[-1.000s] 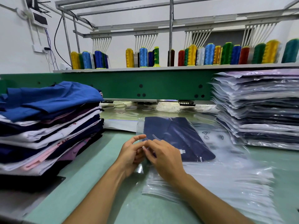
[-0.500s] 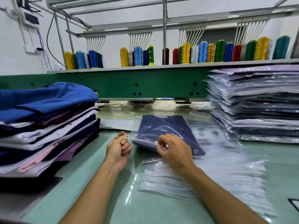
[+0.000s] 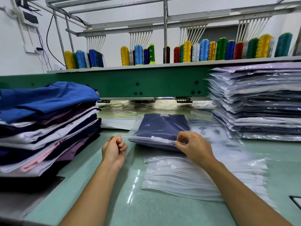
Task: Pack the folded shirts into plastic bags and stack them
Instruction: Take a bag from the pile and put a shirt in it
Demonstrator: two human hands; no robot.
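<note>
A folded navy shirt (image 3: pixel 164 126) lies inside a clear plastic zip bag (image 3: pixel 138 128) in the middle of the table. My left hand (image 3: pixel 114 148) pinches the left end of the bag's near edge strip. My right hand (image 3: pixel 192 146) pinches the same strip farther right, close to the white slider (image 3: pixel 160 139). The bag's near edge is lifted slightly between the two hands. A pile of unbagged folded shirts (image 3: pixel 47 126) stands at the left, a blue one on top. A tall stack of bagged shirts (image 3: pixel 257 101) stands at the right.
A sheaf of empty plastic bags (image 3: pixel 195 178) lies flat under and in front of my right hand. The pale green table (image 3: pixel 154 207) runs to a green machine beam (image 3: pixel 130 84) at the back, with thread cones (image 3: pixel 203 49) on the shelf above.
My hands have spread apart along the bag's edge: the left stayed pinching the left end, the right slid rightward along the strip. The view has shifted slightly.
</note>
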